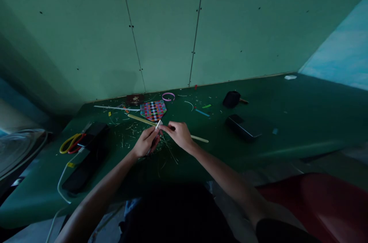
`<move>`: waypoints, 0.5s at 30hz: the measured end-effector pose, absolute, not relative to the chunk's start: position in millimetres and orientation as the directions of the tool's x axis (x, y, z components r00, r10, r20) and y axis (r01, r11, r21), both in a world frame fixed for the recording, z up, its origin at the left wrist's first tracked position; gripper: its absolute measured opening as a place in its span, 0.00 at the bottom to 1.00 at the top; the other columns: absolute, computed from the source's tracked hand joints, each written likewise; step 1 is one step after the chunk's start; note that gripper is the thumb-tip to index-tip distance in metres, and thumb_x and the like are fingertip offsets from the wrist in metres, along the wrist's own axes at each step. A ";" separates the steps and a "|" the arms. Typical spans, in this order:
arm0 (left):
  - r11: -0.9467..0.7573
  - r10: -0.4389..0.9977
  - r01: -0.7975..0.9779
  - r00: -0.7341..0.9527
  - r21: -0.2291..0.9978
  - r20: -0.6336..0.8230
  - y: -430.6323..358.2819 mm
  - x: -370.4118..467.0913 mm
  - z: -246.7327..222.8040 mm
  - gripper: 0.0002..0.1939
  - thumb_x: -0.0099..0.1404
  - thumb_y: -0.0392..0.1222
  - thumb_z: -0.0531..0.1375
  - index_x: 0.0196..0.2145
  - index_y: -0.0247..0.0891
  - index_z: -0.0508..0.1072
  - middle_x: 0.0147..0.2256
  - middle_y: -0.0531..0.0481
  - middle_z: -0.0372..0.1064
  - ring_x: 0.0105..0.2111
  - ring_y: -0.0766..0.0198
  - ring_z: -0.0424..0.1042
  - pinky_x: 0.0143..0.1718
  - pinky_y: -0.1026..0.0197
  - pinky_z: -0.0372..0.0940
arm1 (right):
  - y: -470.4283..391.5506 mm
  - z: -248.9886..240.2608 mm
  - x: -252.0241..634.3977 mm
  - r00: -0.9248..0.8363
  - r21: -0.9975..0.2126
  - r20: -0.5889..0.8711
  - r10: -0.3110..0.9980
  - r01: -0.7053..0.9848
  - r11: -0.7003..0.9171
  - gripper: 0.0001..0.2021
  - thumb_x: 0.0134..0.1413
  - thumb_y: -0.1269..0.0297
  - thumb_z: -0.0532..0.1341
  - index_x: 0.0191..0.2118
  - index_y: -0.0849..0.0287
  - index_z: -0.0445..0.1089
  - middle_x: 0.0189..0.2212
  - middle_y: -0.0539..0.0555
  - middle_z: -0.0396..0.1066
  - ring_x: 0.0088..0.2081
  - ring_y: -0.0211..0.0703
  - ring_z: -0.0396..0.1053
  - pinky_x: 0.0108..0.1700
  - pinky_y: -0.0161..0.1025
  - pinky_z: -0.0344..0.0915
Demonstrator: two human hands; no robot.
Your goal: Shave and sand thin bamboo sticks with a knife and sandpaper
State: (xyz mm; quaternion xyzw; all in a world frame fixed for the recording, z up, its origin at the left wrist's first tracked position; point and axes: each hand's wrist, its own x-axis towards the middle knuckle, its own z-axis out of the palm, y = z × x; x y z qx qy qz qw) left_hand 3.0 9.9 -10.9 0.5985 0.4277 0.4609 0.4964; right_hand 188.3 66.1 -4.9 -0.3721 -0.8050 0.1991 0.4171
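My left hand point(146, 142) is closed, its fingertips around a small white flat piece point(158, 123) with a pointed tip. My right hand point(180, 134) meets it from the right, thumb and index finger pinched at the same piece. Whether this is a folded strip or a blade I cannot tell. Something dark shows under my left fingers, too shaded to name. A pale yellow strip point(140, 119) lies just beyond my hands, and a similar pale stick point(199, 138) shows beside my right wrist. Behind them rests a multicoloured woven piece point(153, 110) with a pointed lower edge.
Thin shavings and coloured strip scraps litter the green table point(287, 120). A purple ring point(168, 96) lies near the wall. Yellow-and-red-handled scissors point(70, 144) and a black case point(83, 170) are at left. Rightward are a dark pouch point(231, 99) and a black box-like object point(244, 127).
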 end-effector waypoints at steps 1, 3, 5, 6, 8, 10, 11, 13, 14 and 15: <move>-0.145 0.969 0.061 0.210 0.988 0.129 9.6 3.6 -10.4 0.23 0.74 0.63 0.54 0.39 0.38 0.69 0.20 0.58 0.63 0.12 0.71 0.58 0.13 0.68 0.51 | 65.6 -5.4 188.1 -0.368 -0.622 0.530 0.764 0.443 0.645 0.32 0.67 0.36 0.56 0.22 0.58 0.67 0.18 0.49 0.67 0.19 0.34 0.58 0.24 0.37 0.49; -0.146 0.970 0.070 0.205 0.987 0.129 9.6 3.9 -9.2 0.23 0.74 0.63 0.54 0.38 0.38 0.68 0.19 0.58 0.62 0.12 0.71 0.59 0.13 0.68 0.51 | 64.8 -6.3 188.1 -0.353 -0.602 0.548 0.758 0.463 0.651 0.32 0.68 0.36 0.56 0.22 0.58 0.66 0.18 0.49 0.68 0.19 0.34 0.58 0.24 0.37 0.49; -0.141 0.976 0.054 0.172 0.989 0.130 10.7 1.9 -7.2 0.23 0.73 0.63 0.55 0.38 0.38 0.68 0.20 0.58 0.62 0.11 0.72 0.58 0.12 0.69 0.51 | 64.9 -7.1 189.1 -0.334 -0.576 0.566 0.753 0.494 0.652 0.31 0.68 0.37 0.56 0.22 0.58 0.65 0.19 0.50 0.69 0.19 0.34 0.59 0.24 0.37 0.50; -0.136 0.980 0.029 0.148 0.990 0.131 11.7 -0.3 -5.8 0.23 0.73 0.63 0.55 0.38 0.38 0.68 0.20 0.59 0.62 0.11 0.72 0.58 0.12 0.69 0.51 | 65.3 -7.4 190.1 -0.322 -0.561 0.575 0.752 0.514 0.649 0.31 0.67 0.37 0.57 0.22 0.57 0.65 0.18 0.50 0.69 0.19 0.34 0.59 0.24 0.37 0.50; -0.136 0.985 -0.035 0.101 0.990 0.139 14.1 -6.6 -2.5 0.22 0.72 0.62 0.56 0.39 0.38 0.68 0.20 0.59 0.61 0.11 0.72 0.57 0.12 0.68 0.53 | 66.8 -7.7 192.6 -0.301 -0.536 0.589 0.750 0.550 0.641 0.31 0.66 0.37 0.58 0.21 0.57 0.64 0.18 0.50 0.68 0.19 0.34 0.59 0.24 0.38 0.49; -0.146 0.985 -0.098 0.080 0.984 0.154 16.2 -13.0 0.3 0.21 0.73 0.61 0.56 0.40 0.38 0.68 0.21 0.59 0.61 0.11 0.72 0.57 0.12 0.68 0.55 | 68.6 -7.5 194.9 -0.297 -0.532 0.586 0.754 0.562 0.634 0.30 0.67 0.37 0.59 0.21 0.57 0.64 0.17 0.49 0.67 0.18 0.34 0.58 0.24 0.38 0.49; -0.148 0.984 -0.117 0.085 0.982 0.159 16.6 -15.3 1.2 0.20 0.73 0.60 0.56 0.40 0.39 0.68 0.21 0.59 0.61 0.11 0.72 0.57 0.13 0.68 0.55 | 69.4 -7.1 195.8 -0.303 -0.537 0.579 0.757 0.557 0.633 0.30 0.67 0.38 0.59 0.22 0.56 0.63 0.17 0.50 0.66 0.18 0.34 0.57 0.23 0.38 0.49; -0.137 0.982 -0.121 0.114 0.983 0.151 16.1 -16.6 1.5 0.20 0.74 0.60 0.55 0.41 0.39 0.69 0.21 0.59 0.62 0.11 0.71 0.57 0.13 0.67 0.55 | 70.4 -6.1 196.9 -0.332 -0.551 0.562 0.757 0.532 0.643 0.28 0.69 0.41 0.58 0.23 0.56 0.65 0.17 0.50 0.66 0.18 0.35 0.58 0.24 0.39 0.49; -0.123 0.981 -0.106 0.137 0.987 0.137 15.4 -15.6 1.0 0.20 0.74 0.60 0.55 0.41 0.39 0.69 0.21 0.59 0.62 0.12 0.71 0.58 0.13 0.67 0.55 | 70.6 -5.3 197.1 -0.353 -0.560 0.554 0.754 0.512 0.651 0.27 0.70 0.43 0.57 0.25 0.57 0.67 0.18 0.50 0.67 0.18 0.35 0.59 0.24 0.38 0.49; -0.109 0.979 -0.080 0.162 0.991 0.121 14.4 -13.8 0.0 0.20 0.74 0.60 0.55 0.41 0.38 0.69 0.21 0.59 0.62 0.12 0.71 0.58 0.13 0.67 0.54 | 70.4 -4.6 197.1 -0.378 -0.568 0.547 0.747 0.487 0.663 0.24 0.71 0.45 0.57 0.28 0.57 0.70 0.19 0.50 0.68 0.19 0.36 0.60 0.24 0.38 0.50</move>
